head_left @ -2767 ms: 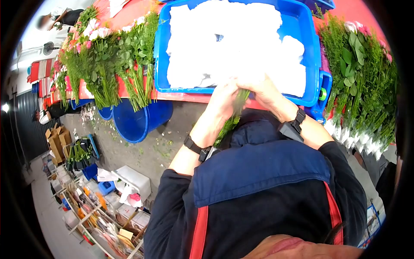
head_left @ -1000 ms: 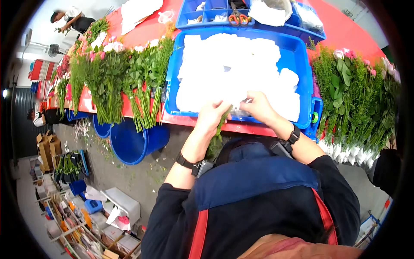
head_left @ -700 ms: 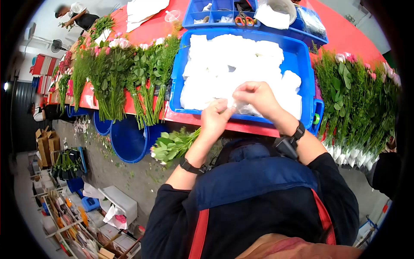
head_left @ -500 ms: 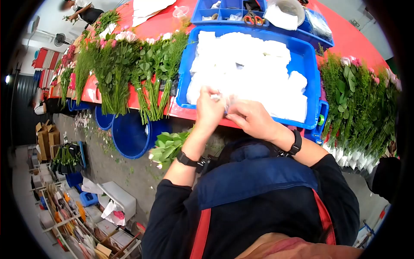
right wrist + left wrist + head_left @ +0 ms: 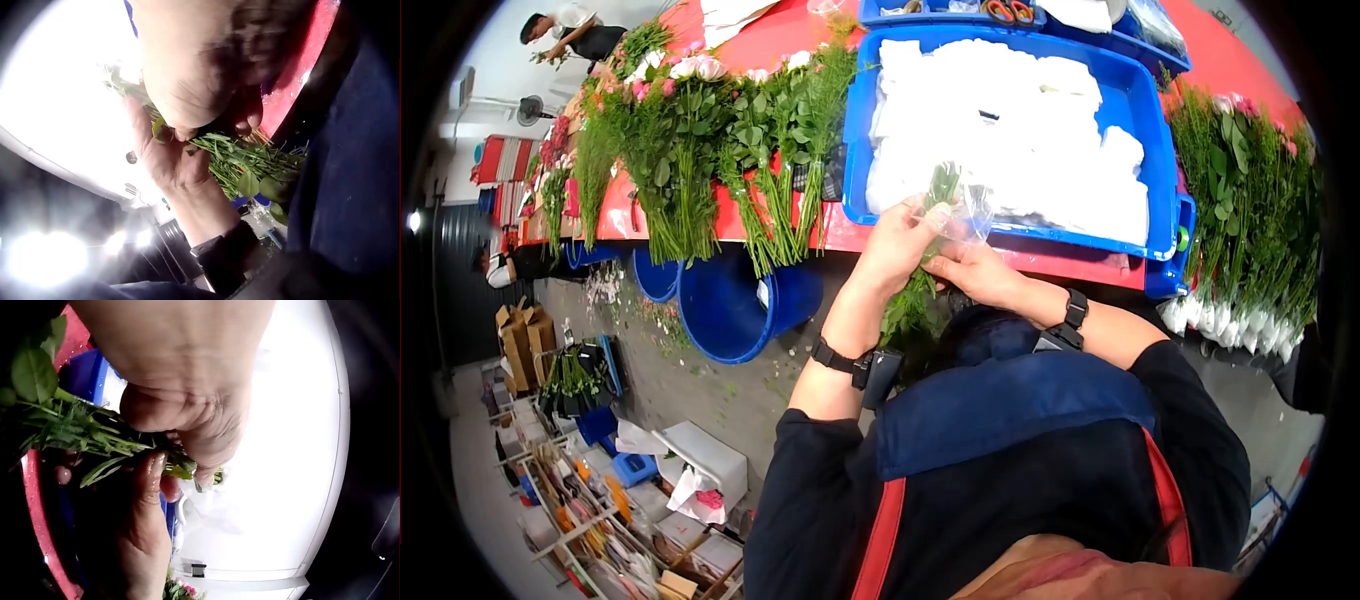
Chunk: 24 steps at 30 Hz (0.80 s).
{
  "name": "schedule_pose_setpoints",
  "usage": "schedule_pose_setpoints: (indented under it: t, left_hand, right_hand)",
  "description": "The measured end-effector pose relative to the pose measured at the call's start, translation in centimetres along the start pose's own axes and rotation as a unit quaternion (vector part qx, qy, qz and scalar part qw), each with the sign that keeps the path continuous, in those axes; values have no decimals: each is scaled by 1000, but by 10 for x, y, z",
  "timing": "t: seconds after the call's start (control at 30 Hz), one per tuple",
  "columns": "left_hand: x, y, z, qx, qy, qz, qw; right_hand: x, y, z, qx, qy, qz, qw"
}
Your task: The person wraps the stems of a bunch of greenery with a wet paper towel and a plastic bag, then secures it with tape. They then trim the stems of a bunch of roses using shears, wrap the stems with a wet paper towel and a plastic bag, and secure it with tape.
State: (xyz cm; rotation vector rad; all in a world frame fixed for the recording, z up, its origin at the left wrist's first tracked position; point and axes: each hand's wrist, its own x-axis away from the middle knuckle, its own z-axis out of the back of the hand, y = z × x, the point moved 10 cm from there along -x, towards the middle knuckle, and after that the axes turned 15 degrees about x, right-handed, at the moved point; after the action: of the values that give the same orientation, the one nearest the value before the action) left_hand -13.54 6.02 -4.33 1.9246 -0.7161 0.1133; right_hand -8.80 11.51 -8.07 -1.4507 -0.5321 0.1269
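We see the left hand [image 5: 897,240] curled round a bunch of green stems [image 5: 945,182], its thumb lying along them, while the right hand [image 5: 980,272] pinches the same bunch a little nearer the person's body. The two hands are close together, so neither is spread wide. The bunch is over the near edge of a blue tray [image 5: 858,130], its cut ends pointing up toward the tray and its leafy part [image 5: 910,310] hanging down in front of the person's dark clothes. A clear plastic bag [image 5: 978,208] is right by the stem ends, at the left hand's fingers; it seems to lie beside them, though the glare keeps us from telling whether it covers any of them. We find white packing [image 5: 1000,120] filling much of the tray, which stands on a red table [image 5: 1220,50]. To the left of the tray we see pink and white flowers with long stems [image 5: 675,140] lying in a row, and to its right more flowers [image 5: 1240,210] with white wraps [image 5: 1230,325] on their stem ends. Orange-handled scissors [image 5: 1007,12] lie beyond the tray, and a blue bucket [image 5: 730,300] stands below the table's edge.
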Motion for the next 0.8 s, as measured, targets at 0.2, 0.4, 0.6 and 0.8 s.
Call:
schedule_pose_setpoints:
  t: [0.2, 0.4, 0.6, 0.8]
  left_hand:
    - [-1, -5, -3, -13, 11, -69, 997]
    - [-2, -36, -45, -33, 6, -5, 999]
    - [-9, -88, -115, -107, -37, -4, 994]
    - [-14, -136, -174, -297, -46, 15, 954]
  right_hand:
    - [39, 9, 60, 210, -60, -132, 967]
    - [52, -2, 95, 14, 133, -28, 991]
    - [104, -9, 104, 495, 201, 75, 842]
    - [197, 17, 161, 414, 72, 65, 905]
